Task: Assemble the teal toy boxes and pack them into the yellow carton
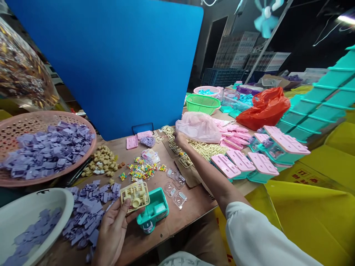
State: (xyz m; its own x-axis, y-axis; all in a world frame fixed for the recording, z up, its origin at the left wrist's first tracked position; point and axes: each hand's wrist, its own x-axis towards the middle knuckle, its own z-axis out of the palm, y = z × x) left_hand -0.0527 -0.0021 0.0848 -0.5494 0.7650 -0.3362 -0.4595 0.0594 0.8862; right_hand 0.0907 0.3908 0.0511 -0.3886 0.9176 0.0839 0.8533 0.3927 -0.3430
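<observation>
My left hand (113, 225) pinches a cream plastic frame of small moulded parts (135, 196), with a little round cup shape among them. Just right of it, a teal toy box (155, 208) stands open-topped on the wooden table, a pale piece inside. My right hand (180, 140) reaches far across to the cream frames (203, 149) beside a pinkish plastic bag (198, 127). Its fingertips are hidden, so I cannot see whether they grip a frame. Clear plastic pieces (174, 188) and small colourful bits (142, 170) lie between the hands.
Lilac parts fill a pink basket (91, 147), a white basin (68, 201) and a loose heap (88, 212) at left. Tan pieces (102, 160) lie behind. A blue panel (124, 66) blocks the back. Pink-lidded teal boxes (262, 166) and a red bag (264, 107) stand right.
</observation>
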